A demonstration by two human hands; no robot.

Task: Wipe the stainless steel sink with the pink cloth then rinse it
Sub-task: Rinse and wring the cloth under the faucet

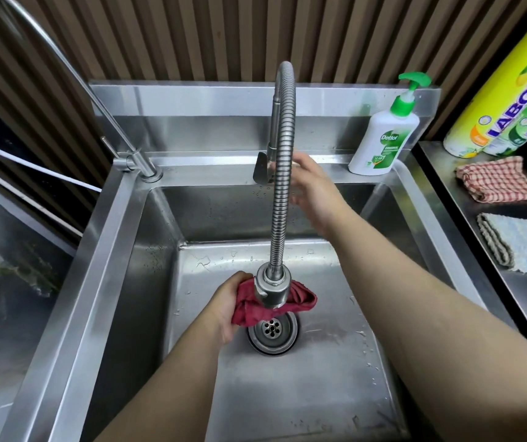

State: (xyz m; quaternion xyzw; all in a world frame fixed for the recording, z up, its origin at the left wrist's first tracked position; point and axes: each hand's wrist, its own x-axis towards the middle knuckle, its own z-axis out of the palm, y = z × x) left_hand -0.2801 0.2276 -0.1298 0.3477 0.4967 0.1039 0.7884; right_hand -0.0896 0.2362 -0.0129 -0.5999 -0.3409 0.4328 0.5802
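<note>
The stainless steel sink (pixel 303 378) fills the middle of the view, its floor wet with scattered drops. My left hand (pixel 228 306) grips the bunched pink cloth (pixel 249 309) just under the faucet head (pixel 271 290), above the round drain (pixel 273 330). The faucet's ribbed flexible neck (pixel 283 173) arches up from the back ledge. My right hand (pixel 311 189) reaches behind that neck to the faucet lever (pixel 261 167) at the back; its fingertips are hidden by the neck, so I cannot tell whether they hold the lever. No running water is visible.
A white pump soap bottle (pixel 383 138) with a green top stands on the sink's back right corner. A second thin curved tap (pixel 134 161) rises at the back left. On the right counter lie a red checked cloth (pixel 498 180), a blue-grey cloth (pixel 523 244) and a yellow-green bottle (pixel 510 90).
</note>
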